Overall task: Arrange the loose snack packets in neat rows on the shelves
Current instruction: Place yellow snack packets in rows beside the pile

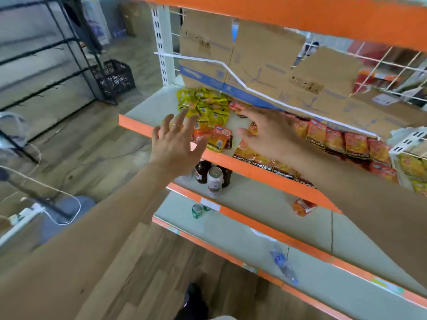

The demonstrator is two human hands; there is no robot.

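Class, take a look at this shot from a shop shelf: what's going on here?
A person reaches both bare hands toward a shelf of snack packets. The left hand, fingers spread, hovers at the shelf's orange front edge beside a messy heap of yellow packets. The right hand, also open, stretches over a few loose red packets. Neither hand holds anything. Further right, the lined-up packets already form a row.
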